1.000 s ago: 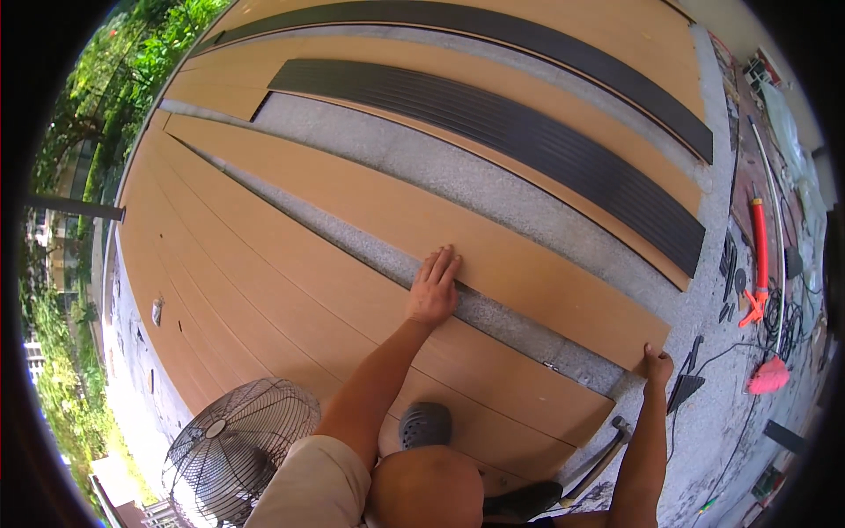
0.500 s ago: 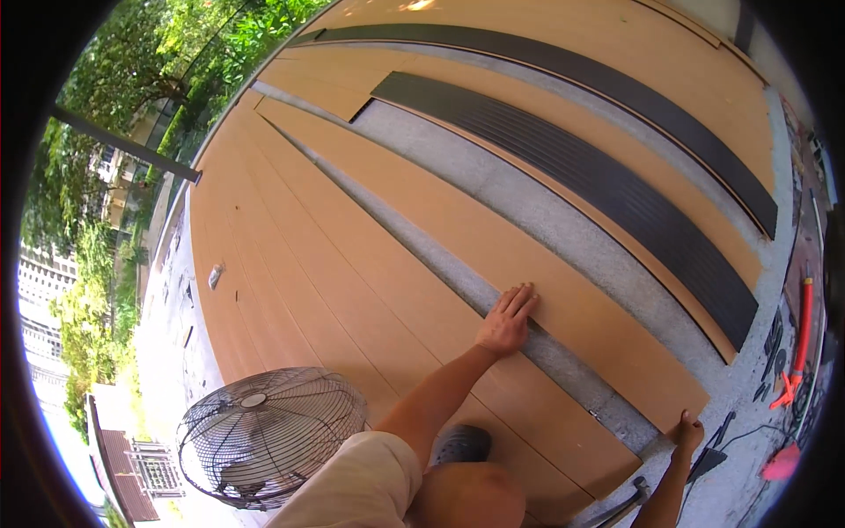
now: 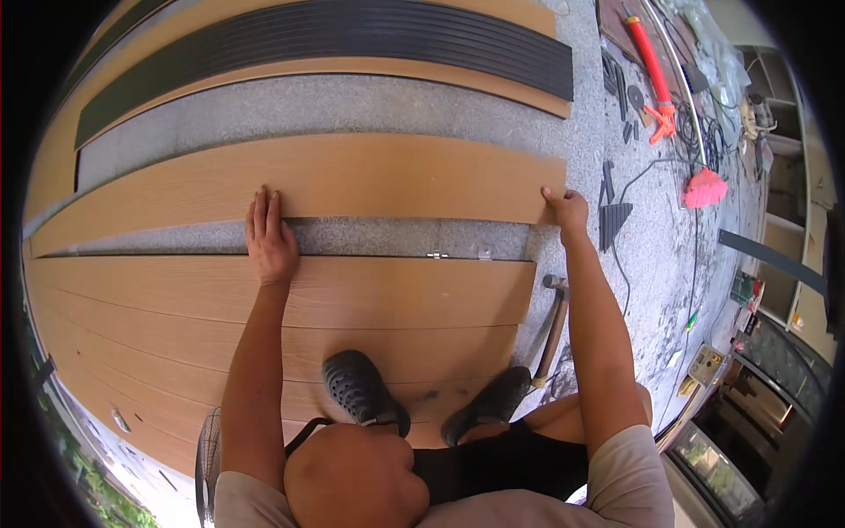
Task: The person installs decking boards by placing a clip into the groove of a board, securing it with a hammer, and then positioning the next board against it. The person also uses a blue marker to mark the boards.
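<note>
My fingers lie flat, open — left hand [image 3: 269, 239] and right hand [image 3: 568, 209] pressing the loose deck board [image 3: 352, 176]; uneven push could skew it off the clips [image 3: 433, 255].

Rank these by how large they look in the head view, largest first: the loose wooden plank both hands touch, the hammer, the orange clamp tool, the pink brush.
1. Loose wooden plank, by far the largest.
2. Hammer.
3. Orange clamp tool; it looks about as long as the hammer and lies farther from the camera, so this order is unsure.
4. Pink brush, the smallest.

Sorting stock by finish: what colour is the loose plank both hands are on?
Light tan with a wood grain, plank, best seen in the head view.
</note>
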The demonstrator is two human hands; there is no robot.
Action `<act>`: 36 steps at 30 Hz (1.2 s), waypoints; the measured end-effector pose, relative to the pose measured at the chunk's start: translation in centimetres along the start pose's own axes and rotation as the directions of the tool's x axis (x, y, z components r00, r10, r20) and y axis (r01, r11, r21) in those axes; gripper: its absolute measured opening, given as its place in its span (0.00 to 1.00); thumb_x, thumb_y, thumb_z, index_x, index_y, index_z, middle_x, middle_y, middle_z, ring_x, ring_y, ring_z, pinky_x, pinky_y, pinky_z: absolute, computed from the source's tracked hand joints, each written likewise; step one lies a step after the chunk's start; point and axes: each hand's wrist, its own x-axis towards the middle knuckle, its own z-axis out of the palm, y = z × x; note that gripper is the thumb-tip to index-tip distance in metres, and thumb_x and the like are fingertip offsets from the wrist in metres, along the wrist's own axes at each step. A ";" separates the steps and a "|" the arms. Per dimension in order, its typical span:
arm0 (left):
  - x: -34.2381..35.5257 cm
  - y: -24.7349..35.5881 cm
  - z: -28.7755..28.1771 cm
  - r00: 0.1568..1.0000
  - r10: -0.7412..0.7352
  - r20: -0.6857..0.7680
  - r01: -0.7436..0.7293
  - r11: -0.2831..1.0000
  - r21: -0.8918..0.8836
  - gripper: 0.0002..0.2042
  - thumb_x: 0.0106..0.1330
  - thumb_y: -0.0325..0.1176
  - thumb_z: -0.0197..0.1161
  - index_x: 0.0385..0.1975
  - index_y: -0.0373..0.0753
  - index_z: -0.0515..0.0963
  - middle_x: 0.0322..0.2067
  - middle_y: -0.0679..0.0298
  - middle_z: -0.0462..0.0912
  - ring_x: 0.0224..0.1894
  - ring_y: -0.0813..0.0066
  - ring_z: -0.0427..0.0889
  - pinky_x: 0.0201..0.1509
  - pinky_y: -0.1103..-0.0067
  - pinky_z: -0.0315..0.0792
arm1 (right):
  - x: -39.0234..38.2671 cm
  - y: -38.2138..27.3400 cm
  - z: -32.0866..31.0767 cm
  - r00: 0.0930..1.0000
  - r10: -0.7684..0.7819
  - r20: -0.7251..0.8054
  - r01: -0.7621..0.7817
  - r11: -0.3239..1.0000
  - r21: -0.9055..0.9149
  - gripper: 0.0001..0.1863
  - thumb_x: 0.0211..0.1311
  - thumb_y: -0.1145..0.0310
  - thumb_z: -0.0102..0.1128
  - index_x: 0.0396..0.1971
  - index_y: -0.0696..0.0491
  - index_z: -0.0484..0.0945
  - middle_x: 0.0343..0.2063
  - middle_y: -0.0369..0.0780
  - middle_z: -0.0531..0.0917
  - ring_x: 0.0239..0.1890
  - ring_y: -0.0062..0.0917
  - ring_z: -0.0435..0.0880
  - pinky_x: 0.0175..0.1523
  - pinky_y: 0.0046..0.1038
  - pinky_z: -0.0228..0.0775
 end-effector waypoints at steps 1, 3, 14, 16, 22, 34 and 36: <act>-0.1 0.3 -0.1 1.000 -0.005 0.008 0.005 1.000 0.003 0.26 0.64 0.22 0.55 0.65 0.39 0.71 0.69 0.52 0.68 0.69 0.47 0.67 0.72 0.57 0.62 | -0.5 0.0 -0.1 1.000 -0.004 0.019 0.003 0.998 0.060 0.31 0.49 0.50 0.81 0.38 0.63 0.84 0.33 0.40 0.87 0.32 0.22 0.83 0.39 0.27 0.75; -0.2 0.3 -0.6 1.000 -0.014 0.026 0.014 1.000 0.011 0.26 0.65 0.22 0.55 0.65 0.39 0.71 0.69 0.52 0.68 0.69 0.47 0.67 0.72 0.57 0.62 | -1.2 -0.5 -0.2 1.000 0.011 0.024 -0.012 0.999 0.034 0.30 0.49 0.51 0.81 0.39 0.64 0.83 0.33 0.40 0.86 0.32 0.22 0.83 0.39 0.26 0.76; -0.5 0.0 -1.2 0.998 -0.036 0.053 0.033 0.998 0.045 0.27 0.66 0.22 0.54 0.67 0.40 0.70 0.70 0.55 0.66 0.71 0.48 0.65 0.73 0.58 0.60 | -1.6 -0.4 0.5 0.997 0.048 0.053 -0.057 0.984 0.171 0.27 0.48 0.57 0.83 0.38 0.62 0.80 0.32 0.40 0.85 0.33 0.23 0.81 0.39 0.27 0.75; -0.4 0.2 -1.1 0.998 -0.034 0.058 0.031 0.998 0.050 0.27 0.66 0.22 0.53 0.67 0.40 0.70 0.70 0.55 0.66 0.71 0.48 0.64 0.73 0.58 0.60 | -1.5 -0.4 0.2 0.997 0.049 0.056 -0.057 0.987 0.153 0.27 0.48 0.57 0.83 0.38 0.62 0.80 0.32 0.40 0.84 0.33 0.23 0.81 0.39 0.27 0.74; -0.1 0.6 -0.4 0.999 -0.027 0.041 0.026 0.999 0.027 0.27 0.65 0.21 0.53 0.67 0.40 0.70 0.70 0.54 0.67 0.71 0.48 0.65 0.72 0.57 0.60 | -0.9 -0.6 -0.1 0.997 0.056 0.061 -0.069 0.970 0.232 0.26 0.48 0.58 0.83 0.36 0.62 0.81 0.31 0.39 0.84 0.32 0.23 0.81 0.40 0.27 0.74; 0.5 1.5 -0.8 0.997 -0.073 -0.024 0.070 0.992 -0.103 0.27 0.56 0.20 0.58 0.60 0.35 0.74 0.66 0.49 0.70 0.67 0.47 0.69 0.71 0.57 0.64 | 4.5 5.8 -2.5 0.988 -0.070 0.138 0.049 0.987 0.151 0.24 0.57 0.54 0.76 0.36 0.62 0.82 0.31 0.38 0.85 0.29 0.21 0.80 0.36 0.26 0.74; -0.8 -0.2 -2.9 0.995 -0.089 -0.034 0.089 0.996 -0.025 0.26 0.57 0.21 0.58 0.60 0.35 0.74 0.66 0.50 0.70 0.67 0.48 0.69 0.71 0.56 0.65 | 2.5 4.7 0.8 0.983 -0.073 0.168 0.042 0.983 0.180 0.25 0.57 0.54 0.77 0.37 0.63 0.82 0.32 0.39 0.86 0.30 0.23 0.82 0.37 0.27 0.74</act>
